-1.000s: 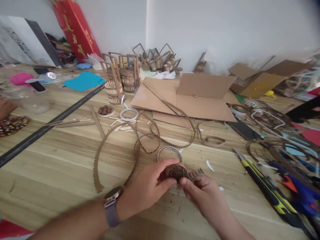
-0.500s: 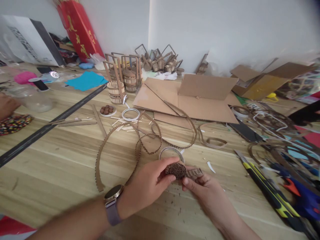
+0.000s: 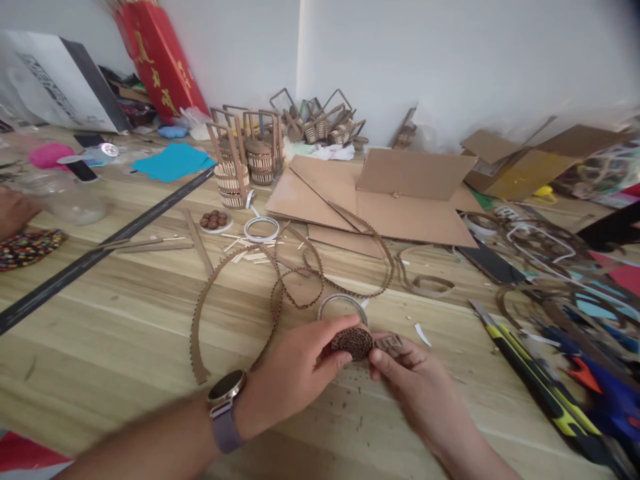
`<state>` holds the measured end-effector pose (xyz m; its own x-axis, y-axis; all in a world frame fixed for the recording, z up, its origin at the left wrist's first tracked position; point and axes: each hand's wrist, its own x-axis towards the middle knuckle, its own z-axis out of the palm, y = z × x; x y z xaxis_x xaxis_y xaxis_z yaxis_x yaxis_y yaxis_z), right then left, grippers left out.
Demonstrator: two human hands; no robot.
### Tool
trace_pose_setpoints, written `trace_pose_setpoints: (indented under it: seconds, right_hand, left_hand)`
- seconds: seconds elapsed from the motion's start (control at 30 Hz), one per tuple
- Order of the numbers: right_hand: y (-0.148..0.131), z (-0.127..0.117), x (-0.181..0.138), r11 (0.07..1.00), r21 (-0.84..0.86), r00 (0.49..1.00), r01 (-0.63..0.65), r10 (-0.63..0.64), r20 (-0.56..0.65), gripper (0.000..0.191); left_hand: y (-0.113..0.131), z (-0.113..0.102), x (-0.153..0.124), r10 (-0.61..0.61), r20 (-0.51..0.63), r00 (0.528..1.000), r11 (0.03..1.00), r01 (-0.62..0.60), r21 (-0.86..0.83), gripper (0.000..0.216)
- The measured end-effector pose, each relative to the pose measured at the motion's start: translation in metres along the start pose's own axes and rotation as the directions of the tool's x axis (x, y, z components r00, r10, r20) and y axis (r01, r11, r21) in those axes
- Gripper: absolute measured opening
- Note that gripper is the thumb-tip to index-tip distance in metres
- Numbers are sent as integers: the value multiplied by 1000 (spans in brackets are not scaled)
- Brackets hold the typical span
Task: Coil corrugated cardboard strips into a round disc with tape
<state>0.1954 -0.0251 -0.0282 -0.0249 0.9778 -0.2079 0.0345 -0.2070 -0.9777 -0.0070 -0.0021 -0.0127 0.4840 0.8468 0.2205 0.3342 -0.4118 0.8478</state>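
Note:
My left hand, with a watch on its wrist, grips a round coil of rolled corrugated cardboard between thumb and fingers. The coil's fluted edge faces me. At its right side my right hand pinches the loose end of a corrugated cardboard strip, close against the coil. A roll of double-sided tape lies just behind, partly covered by my left hand. Long curled cardboard strips loop across the table beyond my hands.
Flat cardboard sheets and small slatted buckets stand farther back. A utility knife lies at right, near a tangle of strips. Short sticks and a dish of brown balls lie ahead. Another person's hand shows at far left.
My right hand has shifted slightly, and less of the strip's loose end shows past its fingers. My left hand still holds the coil in nearly the same place.

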Motion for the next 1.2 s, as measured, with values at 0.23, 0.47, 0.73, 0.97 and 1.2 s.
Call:
trace_pose_setpoints:
  seconds: [0.23, 0.47, 0.73, 0.97, 1.2]
  right_hand:
    - [-6, -1, 1, 987, -154, 999, 47, -45, 16, 43]
    - [-17, 5, -2, 962, -268, 999, 47, -42, 24, 44]
    - [-18, 7, -5, 950, -308, 999, 41, -35, 24, 49]
    - [-15, 6, -7, 949, -308, 998, 61, -62, 9, 47]
    - [-20, 9, -6, 955, -290, 998, 64, -67, 1, 48]
  left_hand:
    - [0, 1, 1, 17, 36, 999, 999, -18, 46, 45]
    - [3, 0, 1, 14, 69, 998, 997, -19, 76, 47]
    - [3, 0, 1, 25, 73, 997, 998, -29, 61, 46]
    - [0, 0, 0, 42, 77, 996, 999, -44, 17, 47]
    - [0, 0, 0, 39, 77, 996, 999, -40, 18, 48]
